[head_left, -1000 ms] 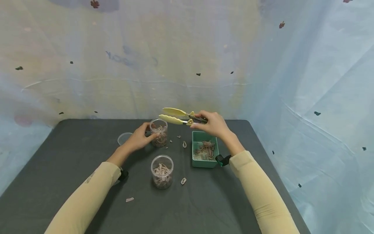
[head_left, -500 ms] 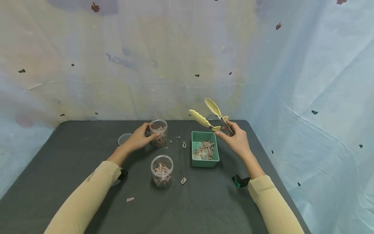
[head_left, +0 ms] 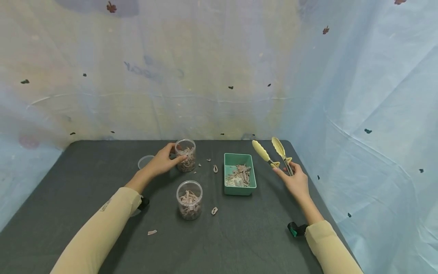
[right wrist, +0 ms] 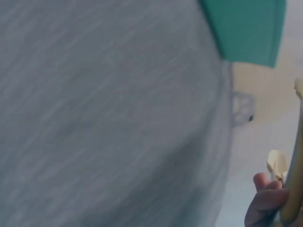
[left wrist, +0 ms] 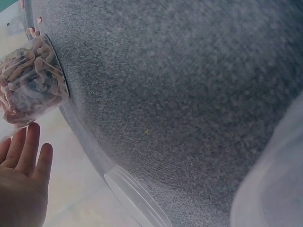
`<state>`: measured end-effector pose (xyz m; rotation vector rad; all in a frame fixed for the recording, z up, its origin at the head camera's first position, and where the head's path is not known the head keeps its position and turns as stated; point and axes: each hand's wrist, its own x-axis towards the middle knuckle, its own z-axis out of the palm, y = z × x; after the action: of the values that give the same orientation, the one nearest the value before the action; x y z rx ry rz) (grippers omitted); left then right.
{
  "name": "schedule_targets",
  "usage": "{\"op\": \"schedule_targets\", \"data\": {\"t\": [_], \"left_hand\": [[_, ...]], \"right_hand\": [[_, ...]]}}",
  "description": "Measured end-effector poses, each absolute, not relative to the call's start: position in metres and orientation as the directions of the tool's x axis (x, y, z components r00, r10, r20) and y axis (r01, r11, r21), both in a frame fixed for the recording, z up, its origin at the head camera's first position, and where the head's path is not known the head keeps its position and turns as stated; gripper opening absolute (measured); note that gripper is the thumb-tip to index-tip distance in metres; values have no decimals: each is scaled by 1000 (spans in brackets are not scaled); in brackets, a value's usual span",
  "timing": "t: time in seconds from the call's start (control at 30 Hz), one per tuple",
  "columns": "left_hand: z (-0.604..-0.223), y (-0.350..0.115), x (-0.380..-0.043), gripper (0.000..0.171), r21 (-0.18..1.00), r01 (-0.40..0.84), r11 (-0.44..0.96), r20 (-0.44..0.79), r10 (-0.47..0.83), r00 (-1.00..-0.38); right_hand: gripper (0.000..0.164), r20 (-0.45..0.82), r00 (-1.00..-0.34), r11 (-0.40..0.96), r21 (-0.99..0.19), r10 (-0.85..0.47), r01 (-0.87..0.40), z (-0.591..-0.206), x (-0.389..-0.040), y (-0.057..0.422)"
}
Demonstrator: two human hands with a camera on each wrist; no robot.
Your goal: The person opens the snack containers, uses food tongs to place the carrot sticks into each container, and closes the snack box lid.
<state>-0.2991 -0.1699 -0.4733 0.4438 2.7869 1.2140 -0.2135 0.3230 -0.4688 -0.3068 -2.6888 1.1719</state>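
Note:
My left hand (head_left: 162, 162) holds a clear plastic jar (head_left: 186, 160) at the back of the table, thumb on its near side and fingers at its far side. The jar contains greyish-pink curled strips, which also show through its wall (left wrist: 38, 78) in the left wrist view. Off to the right, my right hand (head_left: 295, 182) grips a pair of tongs (head_left: 273, 156) with yellow tips, spread apart with nothing between them. A green rectangular tub (head_left: 238, 192) with a low pile of similar strips stands left of the tongs. A second clear jar (head_left: 189, 209), partly filled with strips, stands nearer.
A clear round lid (head_left: 143, 161) lies left of the held jar, partly behind my left hand. Loose strips, such as a ring-shaped piece (head_left: 214, 211) and a flat piece (head_left: 152, 232), lie on the dark tabletop (head_left: 239, 236). Plastic sheeting (head_left: 191, 68) hangs behind.
My right hand has carried the tongs from above the held jar rightward past the green tub, lowering them at the table's right side. The left hand and the jars stay in place.

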Motion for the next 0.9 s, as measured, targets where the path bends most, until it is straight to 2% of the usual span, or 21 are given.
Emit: {"op": "schedule_targets", "data": {"t": [0.13,0.27,0.43,0.9], "left_hand": [[-474,-170,-299,79,728,237,644,54,291,-955],[-475,-171,-299,79,726,245,642,62,295,-954],[-476,-171,-300,81,722,259,641,75,300,-951],[-473,-170,-302,83,715,243,656,53,295,-954]], "right_hand": [[98,64,-962,717,-681,264,151,-479,-210,336],[98,50,-975,770,-623,216,138,-486,-206,345],[96,31,-987,816,-566,158,113,-488,-205,352],[86,75,-997,876,-482,14,-24,-492,-199,361]]}}
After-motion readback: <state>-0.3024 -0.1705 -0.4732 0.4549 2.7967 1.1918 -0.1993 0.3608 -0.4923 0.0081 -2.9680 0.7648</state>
